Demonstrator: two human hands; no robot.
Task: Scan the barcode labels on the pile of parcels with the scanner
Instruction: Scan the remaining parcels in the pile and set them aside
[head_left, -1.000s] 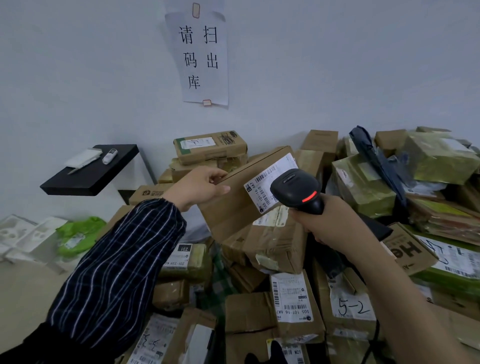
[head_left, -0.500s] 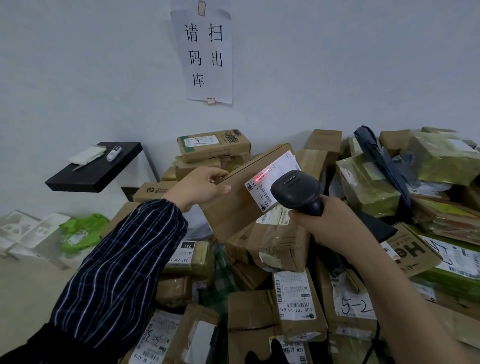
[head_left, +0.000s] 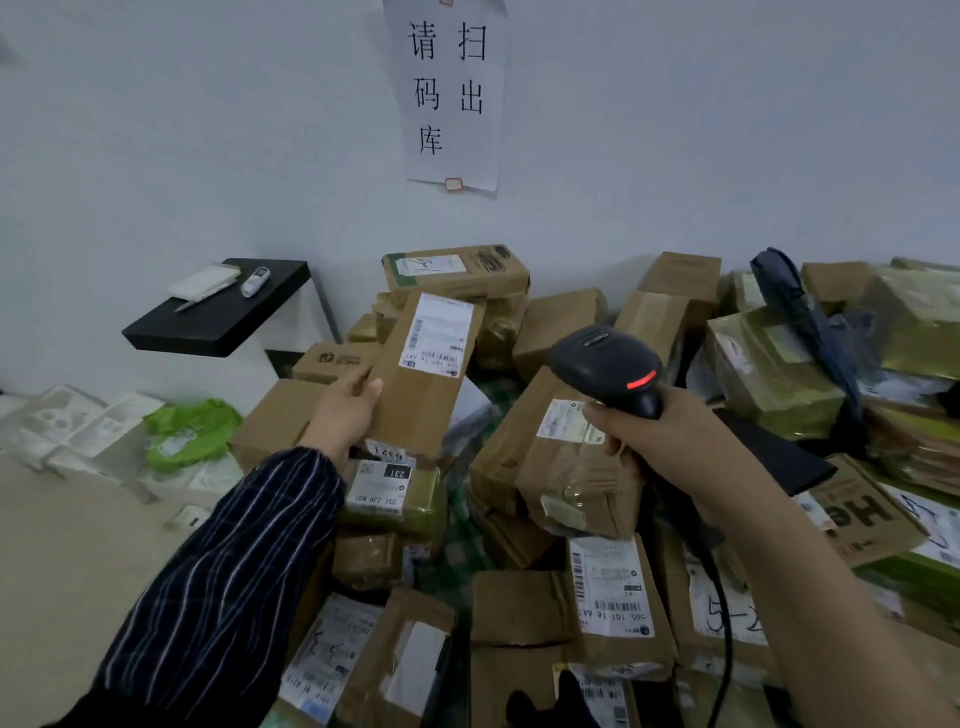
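Fingers (head_left: 370, 388) of left hand (head_left: 345, 415) curled on parcel (head_left: 415, 410) edge, at 9 o'clock from scanner (head_left: 605, 364) | scanner gripped in right hand (head_left: 670, 441) | parcel judged light, stiff; long edges to be held, label (head_left: 439, 335) not to be covered.

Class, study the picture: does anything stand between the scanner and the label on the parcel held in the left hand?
Nothing visible does. The right hand grips the scanner beside the parcel, whose label is uncovered. The left hand holds the parcel's lower left edge, clear of the label.
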